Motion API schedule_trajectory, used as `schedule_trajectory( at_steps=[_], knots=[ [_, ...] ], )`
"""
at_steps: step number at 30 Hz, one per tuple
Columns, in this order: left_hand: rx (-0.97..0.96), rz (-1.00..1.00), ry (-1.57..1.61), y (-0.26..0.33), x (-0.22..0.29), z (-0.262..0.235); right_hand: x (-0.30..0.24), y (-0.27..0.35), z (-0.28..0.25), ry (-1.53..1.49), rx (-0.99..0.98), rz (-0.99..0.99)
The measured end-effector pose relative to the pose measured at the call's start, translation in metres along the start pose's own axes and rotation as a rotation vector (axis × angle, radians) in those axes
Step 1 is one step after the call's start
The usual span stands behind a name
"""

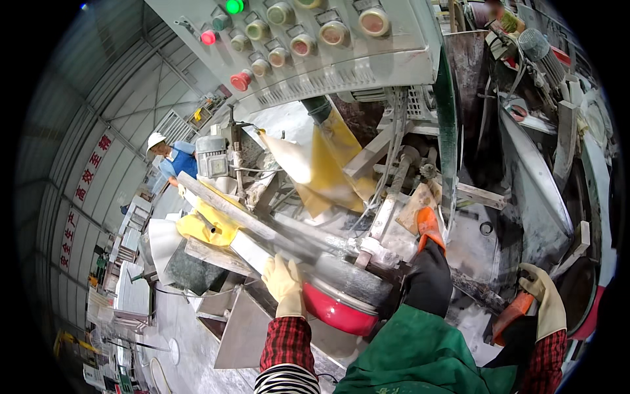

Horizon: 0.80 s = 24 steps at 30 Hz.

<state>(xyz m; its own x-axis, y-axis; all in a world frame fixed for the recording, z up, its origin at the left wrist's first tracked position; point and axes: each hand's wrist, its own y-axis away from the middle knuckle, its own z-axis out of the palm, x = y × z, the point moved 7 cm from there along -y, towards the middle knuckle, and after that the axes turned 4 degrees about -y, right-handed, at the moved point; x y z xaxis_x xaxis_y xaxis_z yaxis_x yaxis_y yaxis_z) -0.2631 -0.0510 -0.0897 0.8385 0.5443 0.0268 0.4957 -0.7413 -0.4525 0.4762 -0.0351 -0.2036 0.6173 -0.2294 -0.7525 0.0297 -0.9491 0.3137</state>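
My left hand [282,282], in a cream glove, lies with fingers stretched out on the near end of a pale stone strip [251,253]. Beside it is a grey, dusty wheel-shaped part [351,279] above a curved red part [338,310]. At the right, my right hand [543,299], also gloved, is closed with its fingers curled round something small and dark that I cannot make out. Close by it is an orange boot [513,318]; the other orange boot [430,230] is further forward. A green apron [420,354] hangs over my legs.
Overhead hangs a control panel [328,49] with several coloured buttons. A yellow cloth [210,226] drapes over the machine near a motor [212,157]. A person [174,161] in a white helmet stands at the far left. A large curved metal sheet [535,190] leans at the right.
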Motion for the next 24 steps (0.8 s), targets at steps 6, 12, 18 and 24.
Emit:
schedule_trajectory(
  at_steps=[6,12,18,24],
  knots=[
    [-0.014,-0.025,0.013,0.004,0.006,-0.005,0.016,-0.005,-0.002,0.010,0.020,-0.048],
    [-0.125,-0.022,0.210,-0.004,0.000,0.002,0.033,-0.005,0.006,-0.242,-0.095,0.076],
    [-0.156,-0.041,0.291,-0.013,-0.018,0.014,0.032,-0.003,0.004,-0.150,-0.058,0.050],
    [-0.076,-0.069,0.642,-0.001,0.015,-0.045,-0.004,0.010,-0.007,-0.390,-0.059,0.064]
  ],
)
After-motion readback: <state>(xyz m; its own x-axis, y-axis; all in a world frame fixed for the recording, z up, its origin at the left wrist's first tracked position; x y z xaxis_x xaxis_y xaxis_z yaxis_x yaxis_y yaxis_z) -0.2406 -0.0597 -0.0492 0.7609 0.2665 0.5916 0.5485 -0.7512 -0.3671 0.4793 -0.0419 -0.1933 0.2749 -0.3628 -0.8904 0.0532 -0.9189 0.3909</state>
